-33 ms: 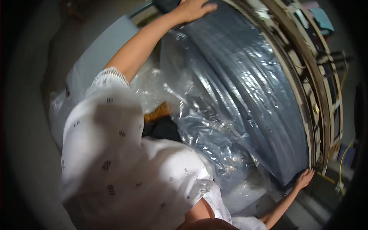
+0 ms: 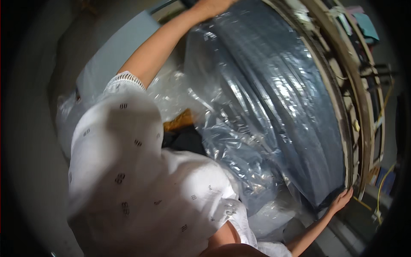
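A broad dark grey sheet of material (image 2: 299, 128) is spread before me, with a wrinkled, glossy clear plastic film (image 2: 244, 167) over it and bunching near my body. My left arm stretches to the far upper end of the sheet. There my left hand (image 2: 214, 6) rests on the dark material, its fingertips cut off by the picture's top edge. At the lower right corner, my right hand (image 2: 341, 200) lies against the sheet's edge beside a pale rail, fingers stretched out. What lies beneath its fingertips is hard to make out.
Curved pale and brown rails (image 2: 351, 98) run along the sheet's far side. A yellow cord (image 2: 380, 188) hangs beyond them. A pale grey panel (image 2: 115, 51) stands at left, with loose clear plastic by it. A yellow-brown piece (image 2: 177, 122) and dark cloth lie near my waist.
My left hand has shifted slightly up, so its fingers are now mostly out of the picture. My right hand keeps its place at the sheet's corner; the view has moved a little.
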Available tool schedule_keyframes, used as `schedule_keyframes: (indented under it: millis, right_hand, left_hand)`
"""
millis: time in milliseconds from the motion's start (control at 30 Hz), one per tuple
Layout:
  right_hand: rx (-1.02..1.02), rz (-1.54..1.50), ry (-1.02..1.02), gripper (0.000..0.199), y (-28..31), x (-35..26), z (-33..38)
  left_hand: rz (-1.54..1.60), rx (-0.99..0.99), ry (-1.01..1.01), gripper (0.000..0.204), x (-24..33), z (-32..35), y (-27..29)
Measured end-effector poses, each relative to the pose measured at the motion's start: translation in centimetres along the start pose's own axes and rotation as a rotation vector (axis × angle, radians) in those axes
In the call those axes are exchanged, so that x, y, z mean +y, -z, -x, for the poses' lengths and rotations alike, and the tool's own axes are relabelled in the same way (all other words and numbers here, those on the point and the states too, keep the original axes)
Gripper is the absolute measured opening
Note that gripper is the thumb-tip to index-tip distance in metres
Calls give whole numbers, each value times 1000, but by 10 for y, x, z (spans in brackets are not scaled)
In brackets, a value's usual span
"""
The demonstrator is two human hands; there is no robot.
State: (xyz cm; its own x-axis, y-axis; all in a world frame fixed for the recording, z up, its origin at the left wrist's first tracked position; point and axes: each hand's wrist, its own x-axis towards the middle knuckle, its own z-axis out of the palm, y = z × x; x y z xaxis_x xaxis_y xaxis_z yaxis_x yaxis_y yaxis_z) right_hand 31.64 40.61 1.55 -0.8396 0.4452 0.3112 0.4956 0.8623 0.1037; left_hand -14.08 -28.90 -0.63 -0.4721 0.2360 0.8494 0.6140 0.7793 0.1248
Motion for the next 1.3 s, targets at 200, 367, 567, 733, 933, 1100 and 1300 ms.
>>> schedule_keyframes:
  millis: [200, 367, 567, 733, 933, 1100, 1300]
  right_hand:
    - [-148, -552, 132, 50, 15, -186, 12]
    - [-123, -462, 119, 49, 3, -172, 4]
    - [-149, -412, 227, 51, -5, -146, -2]
    - [-1, -596, 99, 56, 33, -179, -31]
    - [16, -970, 335, 50, 116, -411, -27]
    - [-841, -1526, 252, 58, 118, -579, 26]
    - [-1188, -1251, 411, 62, 110, -691, 86]
  left_hand:
    - [-203, -383, 1014, 51, -172, 154, 81]
    - [-324, -647, 916, 33, -133, 251, 111]
    - [-116, -485, 921, 18, -151, 291, 162]
    - [595, 224, 1467, 13, -143, 300, 193]
    - [1047, 323, 1538, 14, -110, 275, 217]
    - [1473, -401, 1497, 20, 64, 190, 214]
    - [2130, -955, 599, 21, 180, 139, 240]
